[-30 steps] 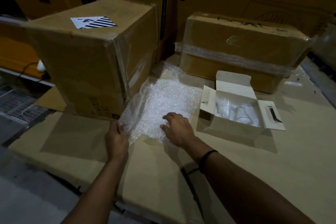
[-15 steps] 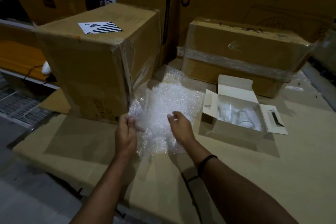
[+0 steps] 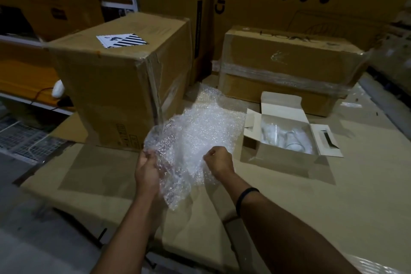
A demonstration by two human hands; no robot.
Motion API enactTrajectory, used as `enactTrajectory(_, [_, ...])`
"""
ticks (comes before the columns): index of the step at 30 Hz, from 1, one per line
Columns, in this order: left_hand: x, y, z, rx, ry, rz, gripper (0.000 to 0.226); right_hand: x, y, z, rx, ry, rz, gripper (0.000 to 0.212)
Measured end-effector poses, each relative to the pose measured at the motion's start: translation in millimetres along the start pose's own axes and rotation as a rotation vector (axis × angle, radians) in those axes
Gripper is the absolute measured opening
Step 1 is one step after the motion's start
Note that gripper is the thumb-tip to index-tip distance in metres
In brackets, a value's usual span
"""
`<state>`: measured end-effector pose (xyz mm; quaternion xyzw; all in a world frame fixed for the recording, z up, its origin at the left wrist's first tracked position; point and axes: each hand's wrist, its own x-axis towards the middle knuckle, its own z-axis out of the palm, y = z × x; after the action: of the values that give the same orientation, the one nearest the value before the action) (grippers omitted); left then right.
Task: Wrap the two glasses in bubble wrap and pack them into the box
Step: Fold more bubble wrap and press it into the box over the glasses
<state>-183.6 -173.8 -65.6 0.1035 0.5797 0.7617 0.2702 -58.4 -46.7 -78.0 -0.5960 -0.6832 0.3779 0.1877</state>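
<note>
A second ago the bubble wrap [image 3: 198, 133] lay flat on the surface [image 3: 333, 202], with the right palm spread on it and the left fingers nipping its edge. Now both hands have it up. The left hand [image 3: 148, 171] curls around the sheet's left side, and the right hand [image 3: 219, 162] is closed into a fist that seems to pinch the wrap near its middle, though the crumpled plastic hides the fingertips. The near part of the sheet is raised and its loose corner hangs between the forearms. The far end trails back onto the surface beside the big carton [image 3: 115, 87].

The sheet is now in hand and ready to receive something, but nothing is in it. The glasses [image 3: 280, 138] lie in the open box [image 3: 282, 164], just right of the wrap, apparently bare. The dim light and clear glass make it hard to count them.

The wrapping proper is therefore not yet begun. One hand will probably have to let go of the sheet and reach right into the box for the first glass.
</note>
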Motion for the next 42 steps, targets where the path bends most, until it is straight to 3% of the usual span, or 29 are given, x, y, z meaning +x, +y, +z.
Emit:
enactTrajectory(5, [-13, -2, 2, -0.073, -0.009, -0.121, 0.031, -24, -2, -21, 0.51, -0.011, 0.126, 0.007])
enactTrajectory(9, [-15, -5, 9, -0.25, -0.084, -0.353, 0.043, -40, -7, -30, 0.555, -0.192, 0.208, 0.061])
enactTrajectory(10, [-17, -4, 9, -0.258, -0.097, -0.37, 0.044, -43, -9, -31, 0.559, -0.196, 0.206, 0.066])
enactTrajectory(13, [-21, -8, 7, -0.324, -0.113, -0.341, 0.047, -47, -11, -41, 0.686, -0.137, 0.165, 0.062])
enactTrajectory(17, [-34, -11, 6, -0.266, -0.172, -0.257, 0.066, -52, 4, -71, 0.706, -0.131, -0.067, 0.062])
enactTrajectory(18, [-36, -16, 7, -0.225, -0.169, -0.209, 0.062, -54, 12, -79, 0.692, -0.127, -0.109, 0.062])
enactTrajectory(20, [-43, -23, 12, -0.182, -0.179, -0.146, 0.032, -62, 28, -96, 0.691, -0.075, -0.197, 0.064])
enactTrajectory(22, [-55, -30, 22, -0.17, -0.217, -0.171, 0.014, -73, 46, -114, 0.681, 0.035, -0.301, 0.064])
enactTrajectory(25, [-78, -41, 39, -0.094, -0.304, -0.258, 0.019, -87, 81, -137, 0.673, 0.252, -0.339, 0.063])
enactTrajectory(28, [-94, -54, 57, 0.093, -0.357, -0.27, 0.022, -93, 121, -153, 0.661, 0.451, -0.225, 0.056])
enactTrajectory(33, [-111, -71, 85, 0.31, -0.462, -0.289, 0.019, -105, 178, -166, 0.553, 0.582, 0.092, 0.036])
enactTrajectory(38, [-137, -77, 110, 0.265, -0.661, -0.463, 0.001, -101, 216, -194, 0.405, 0.52, 0.318, 0.057])
enactTrajectory(40, [-145, -77, 119, 0.213, -0.711, -0.447, 0.016, -99, 219, -207, 0.374, 0.435, 0.335, 0.06])
enactTrajectory(42, [-147, -80, 127, 0.164, -0.677, -0.415, 0.038, -100, 217, -220, 0.167, 0.386, 0.317, 0.06])
